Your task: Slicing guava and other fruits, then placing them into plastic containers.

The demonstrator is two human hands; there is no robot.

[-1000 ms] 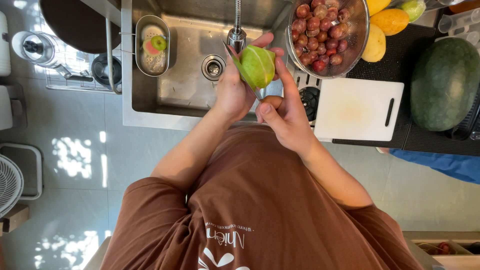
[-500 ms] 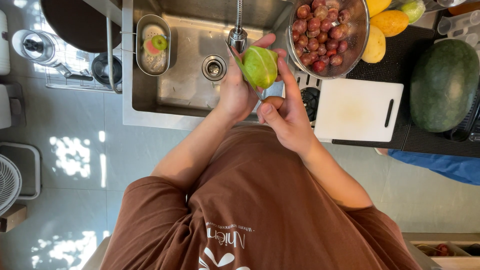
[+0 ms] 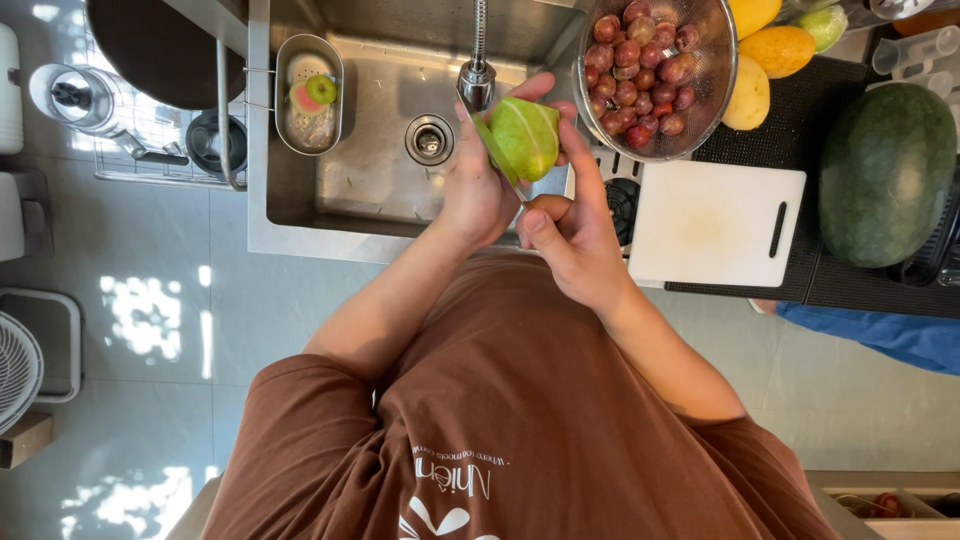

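I'm watching both hands up over the stainless steel sink, right under the chrome tap spout. The left hand has its grip wrapped around the green, oval, smooth-skinned fruit, fingers curled behind it and thumb up along its near edge, so that hand is clasping the fruit firmly. From the left palm the fruit sits at about one o'clock, its long axis tilted from seven towards one. The right hand sits just below and to the right, at roughly five o'clock from the fruit, index finger stretched up along the fruit's right flank, thumb tucked under; it looks closed on something thin, maybe a small blade, but I cannot tell for sure. A pale strip on the fruit's top looks like bared flesh. At two o'clock the metal mesh colander of red grapes nearly touches the fingers; the white plastic cutting board lies on the counter at four o'clock.
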